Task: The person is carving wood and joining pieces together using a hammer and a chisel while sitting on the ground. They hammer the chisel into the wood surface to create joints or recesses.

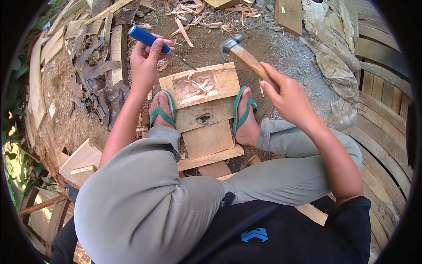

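Note:
My left hand (147, 59) is closed round a blue-handled chisel (149, 38). Its thin metal shaft slants down to the right, with the tip near the far edge of a wooden block (228, 81). A shallow rectangular recess (184, 88) is cut into the block's upper face, and loose wood chips (200, 83) lie in it. In my right hand (288, 92) is a claw hammer (250, 62), gripped by its wooden handle. The hammer's metal head is raised beyond the block's far right corner, apart from the chisel.
My feet in green flip-flops (165, 115) flank the block. Nearer me lie more boards (209, 141). Wood shavings (182, 31) litter the ground beyond, and scrap planks (118, 53) lie to the left. At right are a crumpled sack (332, 61) and a slatted wooden structure (382, 119).

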Available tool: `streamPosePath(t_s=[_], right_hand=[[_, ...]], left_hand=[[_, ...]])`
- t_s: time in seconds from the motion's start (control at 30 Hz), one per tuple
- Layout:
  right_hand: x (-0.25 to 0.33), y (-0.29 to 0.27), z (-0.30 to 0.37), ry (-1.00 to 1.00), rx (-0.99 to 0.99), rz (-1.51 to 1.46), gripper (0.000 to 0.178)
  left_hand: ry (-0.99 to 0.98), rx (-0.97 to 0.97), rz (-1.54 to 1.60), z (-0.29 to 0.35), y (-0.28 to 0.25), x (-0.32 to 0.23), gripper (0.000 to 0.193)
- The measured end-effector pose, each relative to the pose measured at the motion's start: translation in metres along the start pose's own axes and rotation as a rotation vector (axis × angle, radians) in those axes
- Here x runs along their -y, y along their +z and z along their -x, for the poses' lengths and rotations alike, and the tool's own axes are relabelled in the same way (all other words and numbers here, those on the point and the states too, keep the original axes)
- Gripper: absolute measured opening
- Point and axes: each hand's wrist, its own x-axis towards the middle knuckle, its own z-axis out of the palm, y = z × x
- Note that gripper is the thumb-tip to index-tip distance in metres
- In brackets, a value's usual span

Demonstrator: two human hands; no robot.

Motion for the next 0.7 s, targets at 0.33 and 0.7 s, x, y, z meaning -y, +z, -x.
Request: streamPosePath(t_s=[0.33, 0.7], right_hand=[[0.003, 0.229, 0.017, 0.132, -0.149, -0.04, 0.078], [0.031, 0.171, -0.084, -0.415, -0.134, 0.632, 0.025]], left_hand=[[0.194, -0.203, 0.012, -0.021, -0.032, -0.032, 0.03], [0.24, -0.206, 0.005, -0.015, -0.042, -0.025, 0.031]])
